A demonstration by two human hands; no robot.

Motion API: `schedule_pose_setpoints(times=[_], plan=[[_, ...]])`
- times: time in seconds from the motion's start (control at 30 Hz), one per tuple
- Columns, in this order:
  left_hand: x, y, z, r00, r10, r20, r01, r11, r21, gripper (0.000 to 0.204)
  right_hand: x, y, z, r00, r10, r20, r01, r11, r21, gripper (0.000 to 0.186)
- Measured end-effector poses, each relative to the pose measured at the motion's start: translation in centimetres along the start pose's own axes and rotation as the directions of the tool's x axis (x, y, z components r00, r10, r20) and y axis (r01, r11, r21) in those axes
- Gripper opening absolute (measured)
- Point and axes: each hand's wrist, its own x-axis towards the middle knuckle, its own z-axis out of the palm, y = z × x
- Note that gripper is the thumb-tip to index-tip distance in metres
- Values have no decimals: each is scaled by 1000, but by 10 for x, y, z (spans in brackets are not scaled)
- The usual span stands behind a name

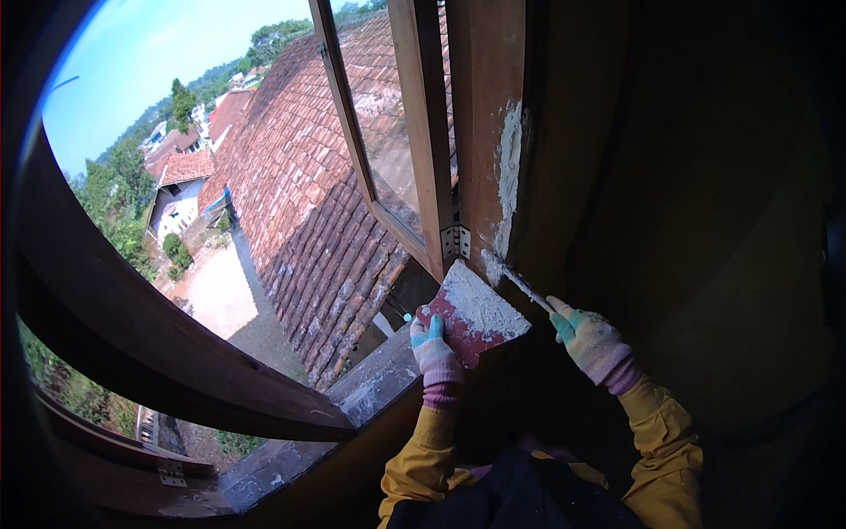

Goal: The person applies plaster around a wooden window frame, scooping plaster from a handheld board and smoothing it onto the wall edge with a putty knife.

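My gloved left hand [434, 353] holds a red board [466, 333] heaped with grey-white putty [483, 302], just below a hinge [456, 241] at the lower corner of the open glazed sash [415, 132]. My gloved right hand [589, 344] grips a putty knife [536, 297], its putty-covered blade against the wooden jamb [483, 150] to the right of the hinge. A pale streak of putty [508, 172] runs up the jamb above the blade.
A curved wooden frame [132, 317] and the paint-stained sill [278, 476] border the opening at left and below. Outside are a tiled roof [304, 220], a pale yard [220, 286], trees and houses. A dark wall [705, 220] fills the right side.
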Motion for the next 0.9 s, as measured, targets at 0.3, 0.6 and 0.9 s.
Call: schedule_pose_setpoints(times=[0.3,0.6,0.9], plan=[[-7,9,1,1000,-21,17,22,998,-56,26,6,20,8,978,-162,-131,172,983,71,33],[-20,45,6,978,-123,168,103,987,123,25,29,67,37,956,-5,294,-214,676,705,38],[-38,56,17,967,-185,176,144,964,225,25,29,89,84,995,-82,58,23,747,665,41]])
